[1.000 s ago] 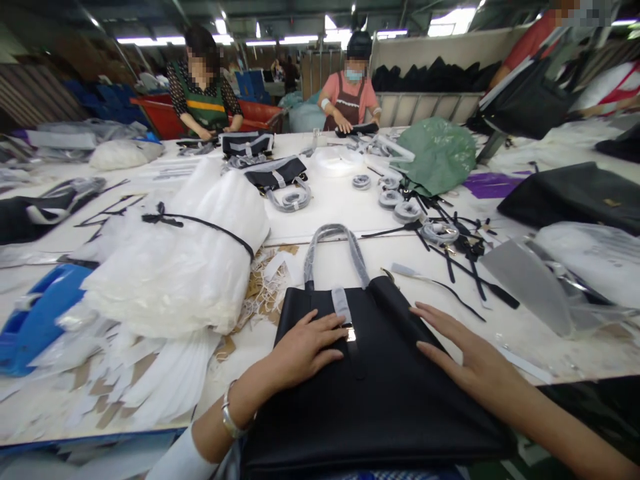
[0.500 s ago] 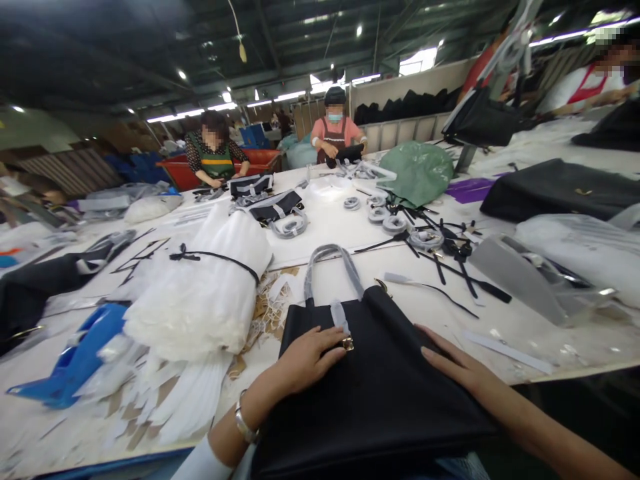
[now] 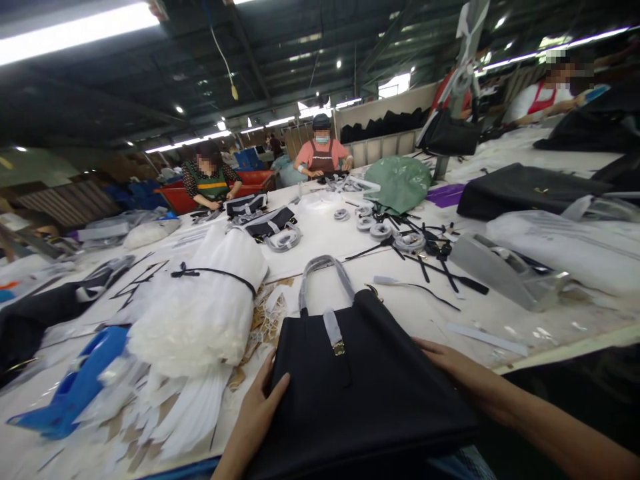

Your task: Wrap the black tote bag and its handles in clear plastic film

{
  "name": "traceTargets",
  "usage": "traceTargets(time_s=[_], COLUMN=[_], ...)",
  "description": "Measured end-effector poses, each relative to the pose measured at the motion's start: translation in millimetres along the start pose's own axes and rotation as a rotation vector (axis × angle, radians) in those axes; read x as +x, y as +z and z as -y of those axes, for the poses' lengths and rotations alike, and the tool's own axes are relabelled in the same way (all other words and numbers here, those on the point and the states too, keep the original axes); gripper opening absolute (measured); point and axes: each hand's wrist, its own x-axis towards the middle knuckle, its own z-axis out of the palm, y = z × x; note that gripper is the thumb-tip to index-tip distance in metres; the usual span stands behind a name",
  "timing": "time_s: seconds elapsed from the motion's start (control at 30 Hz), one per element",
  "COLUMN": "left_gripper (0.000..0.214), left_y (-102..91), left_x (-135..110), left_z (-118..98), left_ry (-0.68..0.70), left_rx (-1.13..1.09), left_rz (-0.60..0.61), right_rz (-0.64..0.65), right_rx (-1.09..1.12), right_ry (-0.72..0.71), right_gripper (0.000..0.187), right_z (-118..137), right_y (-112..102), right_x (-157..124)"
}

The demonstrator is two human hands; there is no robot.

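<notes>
Both hands [image 3: 260, 407] flanking black handbag [image 3: 360, 393]

Dark roof [image 3: 150, 87], strip lights [image 3: 75, 33], white worktable [image 3: 325, 233].

A long white worktop [image 3: 330, 233] runs far into the scene. At its near edge lies a black handbag [image 3: 360, 393], handles pointing far. Left of it sits a tied white bundle [image 3: 200, 307] and a blue plastic piece [image 3: 70, 387]. Far right lie black straps [image 3: 430, 253], tape rolls [image 3: 380, 230], a green bag [image 3: 400, 183] and another black bag [image 3: 520, 190].
</notes>
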Motion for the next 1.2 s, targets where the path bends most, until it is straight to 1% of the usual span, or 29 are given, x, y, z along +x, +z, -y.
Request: traceTargets(time_s=[0.1, 0.13, 0.2, 0.27, 0.37, 0.47, 0.53, 0.6, 0.63, 0.7, 0.77, 0.8, 0.83, 0.87, 0.9, 0.93, 1.0, 1.1, 1.13, 1.2], left_gripper=[0.084, 0.084, 0.081, 0.076, 0.070, 0.071, 0.074, 0.076, 0.075, 0.070, 0.066, 0.066, 0.068, 0.071, 0.075, 0.077, 0.080, 0.081, 0.081, 0.080], left_y=[1.7, 2.8, 5.5, 9.3, 18.5, 36.1, 52.6, 70.1, 77.9, 89.5, 94.8, 95.2, 94.4, 92.6, 89.9, 86.7, 79.3, 68.6, 65.9, 62.1], left_x=[1, 2, 3, 6, 17, 40, 58, 74, 81, 87, 85, 81, 76, 70, 64, 57, 47, 38, 37, 39], left_z=[-9, -11, -14, -17, -30, -51, -67, -84, -91, -104, -113, -116, -118, -119, -119, -118, -115, -110, -108, -106], left_ry=[0.001, 0.001, 0.001, 0.014, 0.095, 0.183, 0.219, 0.253, 0.264, 0.272, 0.252, 0.234, 0.212, 0.188, 0.164, 0.146, 0.120, 0.090, 0.076, 0.055], left_rx=[-0.060, -0.095, -0.191, -0.286, -0.343, -0.380, -0.457, -0.527, -0.530, -0.495, -0.536, -0.610, -0.710, -0.813, -0.903, -0.975, -1.085, -1.178, -1.196, -1.219], left_rz=[0.013, 0.018, 0.041, 0.067, 0.059, 0.008, -0.001, 0.045, 0.081, 0.131, 0.173, 0.211, 0.266, 0.334, 0.399, 0.449, 0.493, 0.482, 0.473, 0.454], right_rz=[0.181, 0.211, 0.221, 0.211, 0.195, 0.144, 0.105, 0.056, 0.036, -0.022, -0.093, -0.114, -0.109, -0.081, -0.037, 0.012, 0.112, 0.268, 0.294, 0.283], right_rx=[0.177, 0.206, 0.181, 0.110, 0.066, -0.053, -0.229, -0.474, -0.632, -0.988, -1.322, -1.448, -1.531, -1.567, -1.552, -1.491, -1.250, -0.732, -0.566, -0.311], right_ry=[-0.024, -0.048, -0.115, -0.177, -0.271, -0.405, -0.500, -0.597, -0.658, -0.784, -0.847, -0.848, -0.845, -0.849, -0.864, -0.884, -0.884, -0.733, -0.694, -0.686], right_gripper=[0.044, 0.043, 0.043, 0.047, 0.054, 0.053, 0.051, 0.044, 0.038, 0.024, 0.015, 0.016, 0.019, 0.021, 0.023, 0.024, 0.029, 0.046, 0.048, 0.044], right_z=[-1, 0, 7, 20, 55, 109, 156, 206, 229, 267, 289, 294, 295, 295, 293, 291, 289, 293, 295, 297], right_y=[10, 12, 13, 8, -4, -19, -27, -28, -25, -10, 14, 27, 40, 51, 59, 63, 62, 46, 41, 35], right_x=[-3, -4, -4, -1, 7, 16, 21, 25, 27, 32, 40, 46, 51, 56, 61, 65, 71, 79, 81, 85])
